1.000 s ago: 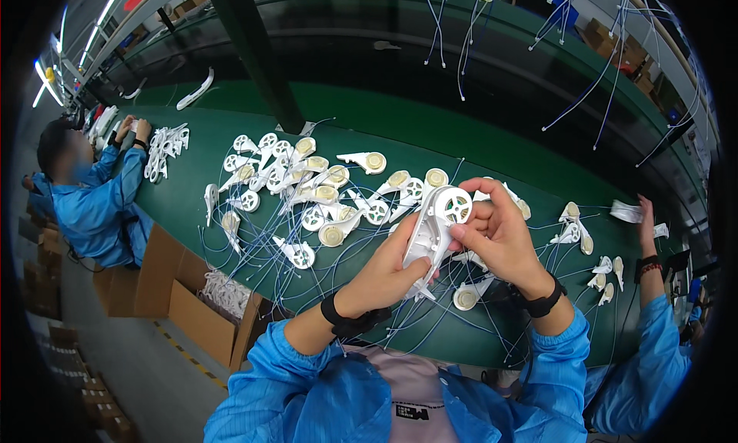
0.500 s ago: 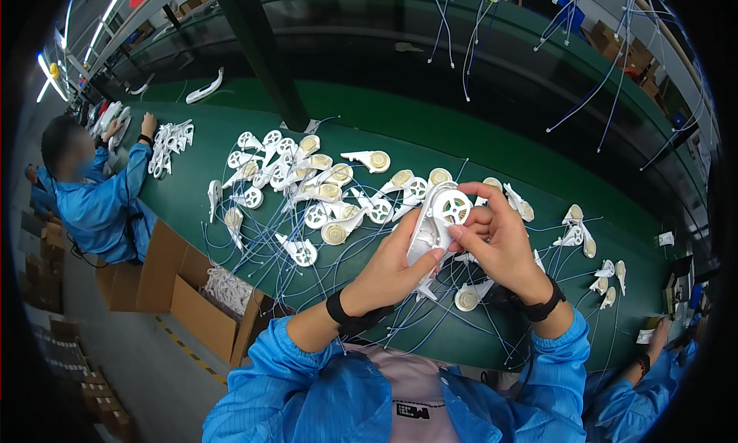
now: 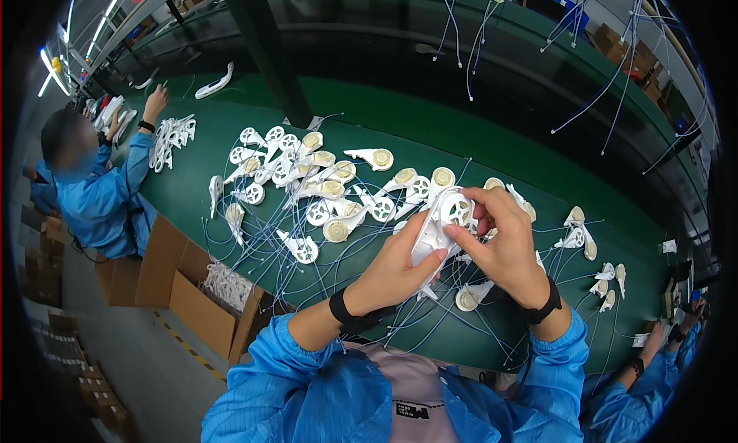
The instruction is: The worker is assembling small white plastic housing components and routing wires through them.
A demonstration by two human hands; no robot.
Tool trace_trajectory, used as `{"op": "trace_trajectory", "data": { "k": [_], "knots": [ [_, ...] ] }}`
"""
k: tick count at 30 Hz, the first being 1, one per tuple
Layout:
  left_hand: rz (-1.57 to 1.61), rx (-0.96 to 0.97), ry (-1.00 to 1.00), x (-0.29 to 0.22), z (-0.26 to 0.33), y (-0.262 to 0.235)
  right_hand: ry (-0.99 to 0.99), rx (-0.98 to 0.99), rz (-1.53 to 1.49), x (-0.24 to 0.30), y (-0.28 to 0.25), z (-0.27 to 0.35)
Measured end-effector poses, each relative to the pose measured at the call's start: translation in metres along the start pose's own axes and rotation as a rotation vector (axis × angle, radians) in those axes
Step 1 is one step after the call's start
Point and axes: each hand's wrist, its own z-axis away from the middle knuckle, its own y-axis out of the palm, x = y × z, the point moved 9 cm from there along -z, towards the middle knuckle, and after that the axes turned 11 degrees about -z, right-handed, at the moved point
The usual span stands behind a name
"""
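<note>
Holding white spoked housing (image 3: 430, 237) | both hands (image 3: 390, 274) | above green bench (image 3: 181, 201)

From afar, I watch a factory at work: people (image 3: 100, 205) in matching blue jackets (image 3: 111, 220) line a long green workbench (image 3: 211, 139) strewn with white plastic parts (image 3: 377, 159); cables (image 3: 459, 36) dangle beyond, a cardboard box (image 3: 201, 308) stands near striped floor tape (image 3: 187, 347).

The left hand (image 3: 396, 272) grips the body of a white plastic housing (image 3: 427, 245); the fingers of the right hand (image 3: 503, 243) hold its round, spoked end. Similar white parts (image 3: 357, 154), some bearing cream discs (image 3: 336, 231), lie on the green desk (image 3: 173, 201) among thin cables (image 3: 265, 258). Lower left: an open cardboard box (image 3: 201, 305), near a co-worker (image 3: 104, 201) in blue.
</note>
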Motion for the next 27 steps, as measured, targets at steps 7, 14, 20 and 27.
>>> {"op": "trace_trajectory", "data": {
  "k": [7, 14, 20, 27],
  "knots": [
    [-0.164, -0.047, 0.073, -0.009, 0.002, -0.006, -0.123, -0.012, 0.097, 0.015, -0.004, -0.002],
    [-0.061, 0.102, -0.003, -0.014, 0.007, 0.012, 0.219, 0.118, -0.366, -0.032, 0.008, -0.002],
    [-0.069, 0.129, 0.042, -0.012, 0.005, 0.013, 0.19, 0.111, -0.36, -0.026, 0.01, 0.001],
    [-0.152, 0.14, -0.048, -0.012, 0.004, 0.008, 0.155, 0.18, -0.374, -0.025, 0.01, 0.001]
  ]
}}
